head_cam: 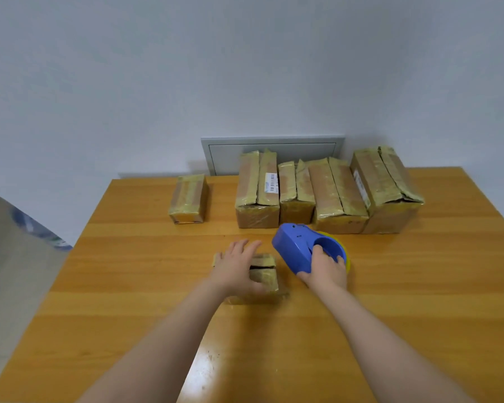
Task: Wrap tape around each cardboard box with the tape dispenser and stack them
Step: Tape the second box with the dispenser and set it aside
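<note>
Nearest the camera, two bare forearms reach over the wooden bench (128,286). The left hand (234,267) lies flat on a small box (264,276) at the bench's middle, its fingers (242,246) straight and spread, pressing rather than gripping. This box already carries yellowish tape, though a dark gap shows across its top. Just to its right, the right hand (328,271) has its fingers curled through the handle of the blue tape dispenser (293,248), which rests on the bench apart from the box.

Further back, a row of four boxes (338,196) stands side by side, with a lone box (188,199) well to their left; all look taped (how completely, I cannot tell).

By my reading, the small box is the one being wrapped. Nothing is stacked yet, so the stacking remains.
</note>
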